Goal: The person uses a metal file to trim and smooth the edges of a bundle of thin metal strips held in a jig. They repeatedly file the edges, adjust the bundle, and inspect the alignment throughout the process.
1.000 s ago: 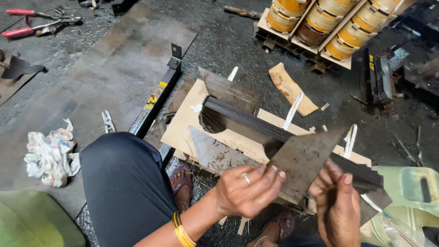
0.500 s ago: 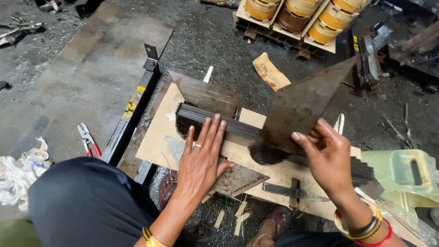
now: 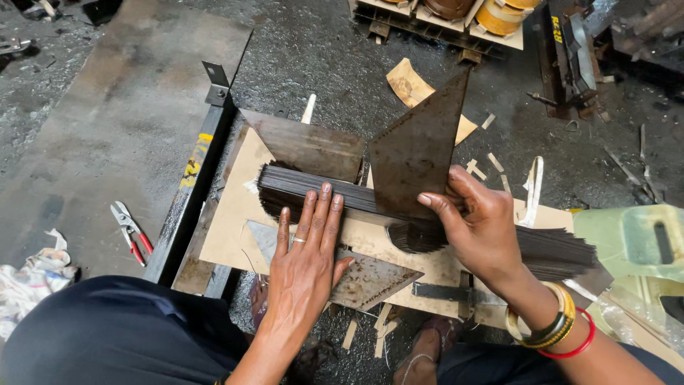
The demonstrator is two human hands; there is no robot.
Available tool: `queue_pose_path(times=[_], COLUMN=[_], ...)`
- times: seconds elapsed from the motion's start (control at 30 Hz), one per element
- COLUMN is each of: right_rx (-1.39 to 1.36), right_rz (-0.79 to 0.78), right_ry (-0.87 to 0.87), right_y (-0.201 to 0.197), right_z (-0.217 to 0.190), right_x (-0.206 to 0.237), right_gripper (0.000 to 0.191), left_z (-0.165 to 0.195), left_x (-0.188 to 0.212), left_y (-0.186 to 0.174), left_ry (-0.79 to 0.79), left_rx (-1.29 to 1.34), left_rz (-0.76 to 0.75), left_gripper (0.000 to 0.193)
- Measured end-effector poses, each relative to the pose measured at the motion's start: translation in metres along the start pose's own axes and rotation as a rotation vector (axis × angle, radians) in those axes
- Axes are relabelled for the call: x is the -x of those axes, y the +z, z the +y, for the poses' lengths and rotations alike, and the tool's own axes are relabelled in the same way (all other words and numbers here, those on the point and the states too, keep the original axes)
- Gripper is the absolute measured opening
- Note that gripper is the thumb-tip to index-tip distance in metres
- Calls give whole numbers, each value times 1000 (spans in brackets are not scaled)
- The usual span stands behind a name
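- Head view: your left hand (image 3: 308, 249) lies flat, fingers straight and close together, holding nothing, palm pressing on the dark stack of thin steel laminations (image 3: 313, 187) that runs across the tan cardboard sheet (image 3: 231, 228).
- Your right hand (image 3: 479, 229) grips the rusty trapezoid steel sheet (image 3: 419, 153), thumb on the near face, fingers wrapped behind. The sheet stands upright w/ its lower edge touching the stack just right of your left fingertips.
- Stack runs left to right on the board; its right end (image 3: 556, 253) fans out past your right wrist, near the pale green plastic piece (image 3: 634, 246).
- A second rusty plate (image 3: 310, 146) lies behind the stack's left end; a third triangular plate (image 3: 370, 278) lies flat in front, partly under your left palm.
- To do this well, I'd judge: keep the left palm firm so the laminations don't splay, and tilt the sheet so its edge lines up w/ the stack before lowering. Edges look sharp, so keep fingertips off the seam.
- Grip looks high on the sheet's lower corner; a lower pinch would prob. give better control.
- Around you: black steel channel w/ yellow marking (image 3: 196, 182) left of the board, red-handled pliers (image 3: 130, 228) on the grey metal floor plate (image 3: 107, 121), white rag (image 3: 32, 278) by your knee, wooden pallet w/ wound coils (image 3: 456, 18) at the top, cardboard scraps (image 3: 410, 85) nearby.
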State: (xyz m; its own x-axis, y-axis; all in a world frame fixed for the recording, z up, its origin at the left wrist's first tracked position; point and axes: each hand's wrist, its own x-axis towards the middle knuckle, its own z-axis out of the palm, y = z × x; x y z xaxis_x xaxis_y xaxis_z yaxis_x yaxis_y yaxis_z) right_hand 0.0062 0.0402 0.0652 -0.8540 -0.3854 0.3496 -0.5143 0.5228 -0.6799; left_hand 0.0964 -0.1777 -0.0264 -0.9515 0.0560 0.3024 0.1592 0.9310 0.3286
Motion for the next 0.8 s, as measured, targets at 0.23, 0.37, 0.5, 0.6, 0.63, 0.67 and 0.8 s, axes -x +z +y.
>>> queue_pose_path(times=[0.23,0.37,0.5,0.6,0.63,0.67,0.8], right_rx=[7,60,283,404,439,443,399], right_rz=[-15,-37,-64,-98,-121,-116,-83], right_ry=[-15,-74,-244,-351,-346,-361,-385], right_y=[8,8,12,20,22,25,30], right_z=[0,0,-6,-13,-15,-16,-22], right_x=[0,-1,-3,-3,-3,-3,-3], right_gripper=[17,20,32,47,52,51,43], left_z=[0,-1,0,2,2,1,-16], left_x=[2,4,4,11,14,16,12], left_y=[-6,-6,-8,-15,-19,-22,-37], left_ry=[9,8,9,-34,-55,-92,-88], left_rx=[-52,-41,47,212,278,302,287], left_rz=[0,-3,50,253,337,427,697], left_gripper=[105,104,95,67,56,51,43])
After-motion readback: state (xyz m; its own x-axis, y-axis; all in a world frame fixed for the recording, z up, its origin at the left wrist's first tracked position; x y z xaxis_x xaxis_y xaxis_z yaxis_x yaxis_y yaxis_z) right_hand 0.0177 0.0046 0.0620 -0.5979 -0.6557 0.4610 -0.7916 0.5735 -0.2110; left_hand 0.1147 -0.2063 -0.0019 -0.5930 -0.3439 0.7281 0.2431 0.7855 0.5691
